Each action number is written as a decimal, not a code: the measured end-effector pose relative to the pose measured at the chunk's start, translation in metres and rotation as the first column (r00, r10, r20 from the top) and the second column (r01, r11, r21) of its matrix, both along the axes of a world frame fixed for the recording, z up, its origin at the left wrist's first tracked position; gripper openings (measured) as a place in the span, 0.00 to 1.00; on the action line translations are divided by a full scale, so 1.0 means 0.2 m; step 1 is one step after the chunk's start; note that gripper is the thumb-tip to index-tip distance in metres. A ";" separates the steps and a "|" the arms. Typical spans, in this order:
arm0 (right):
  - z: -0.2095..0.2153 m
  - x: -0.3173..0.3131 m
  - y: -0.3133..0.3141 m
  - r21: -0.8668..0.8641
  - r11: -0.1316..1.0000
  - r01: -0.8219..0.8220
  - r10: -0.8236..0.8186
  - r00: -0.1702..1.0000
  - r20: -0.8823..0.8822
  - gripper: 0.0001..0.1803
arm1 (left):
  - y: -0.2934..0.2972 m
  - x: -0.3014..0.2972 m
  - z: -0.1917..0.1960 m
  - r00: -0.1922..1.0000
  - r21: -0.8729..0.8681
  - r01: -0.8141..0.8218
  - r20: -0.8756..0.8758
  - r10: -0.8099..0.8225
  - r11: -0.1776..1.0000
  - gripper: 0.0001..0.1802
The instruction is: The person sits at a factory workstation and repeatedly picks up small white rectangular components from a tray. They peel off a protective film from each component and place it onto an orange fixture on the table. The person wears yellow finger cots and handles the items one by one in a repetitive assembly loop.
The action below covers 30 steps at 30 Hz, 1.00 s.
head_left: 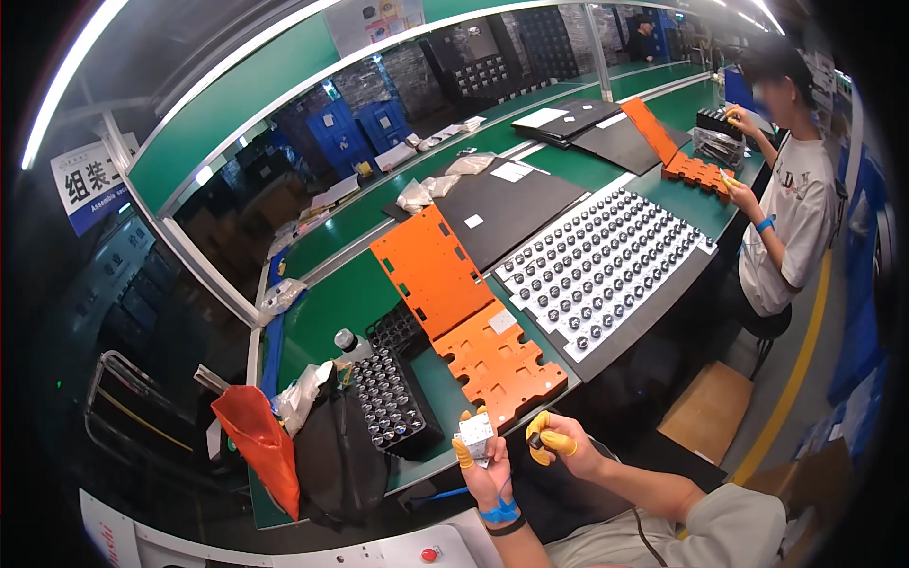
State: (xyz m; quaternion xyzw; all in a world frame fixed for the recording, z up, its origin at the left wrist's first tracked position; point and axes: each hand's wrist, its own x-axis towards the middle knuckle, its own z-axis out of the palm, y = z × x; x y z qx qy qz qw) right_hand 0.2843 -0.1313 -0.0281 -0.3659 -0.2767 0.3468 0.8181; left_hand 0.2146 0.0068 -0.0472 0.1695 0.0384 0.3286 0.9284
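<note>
Both hands hover at the near edge of the green worktop, close together but apart. The left hand, with yellow finger cots and a blue wrist strap, is closed around a small silvery block held upright between thumb and fingertips. The right hand, also in yellow cots, pinches a small dark part between thumb and forefinger, just right of the block; whether the part touches the block I cannot tell.

Just beyond the hands lies an orange hinged fixture, its lid folded back. To its left sits a black tray of small shiny parts, and to its right a large grey tray of dark round parts. An orange bag hangs at the left end. Farther along the worktop, another person works at a second orange fixture.
</note>
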 end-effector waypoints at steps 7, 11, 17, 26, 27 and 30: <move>-0.09 0.04 -0.12 -0.128 0.989 0.069 -0.063 0.997 0.049 0.16 | 0.04 -0.04 -0.07 0.999 0.040 0.053 0.002 -0.054 0.998 0.32; -0.26 0.06 -0.19 -0.145 0.985 0.093 -0.095 0.995 -0.002 0.15 | 0.07 -0.04 -0.07 0.999 0.058 0.019 -0.036 -0.017 0.998 0.31; -0.32 0.06 -0.25 -0.167 0.982 0.086 -0.103 0.990 -0.092 0.14 | 0.09 -0.05 -0.07 0.998 0.082 -0.021 -0.059 0.025 0.996 0.32; -0.22 0.12 -0.20 -0.220 0.974 0.059 -0.060 0.998 0.000 0.17 | 0.02 0.10 0.05 0.961 0.353 -0.099 -0.209 0.181 0.930 0.33; -0.21 0.13 -0.19 -0.206 0.976 0.068 -0.068 0.998 0.009 0.18 | 0.01 0.12 0.03 0.960 0.356 -0.100 -0.210 0.183 0.929 0.32; -0.04 0.20 -0.13 -0.166 0.982 0.090 -0.082 0.995 0.053 0.18 | 0.00 0.15 0.04 0.956 0.469 -0.082 -0.212 0.202 0.880 0.30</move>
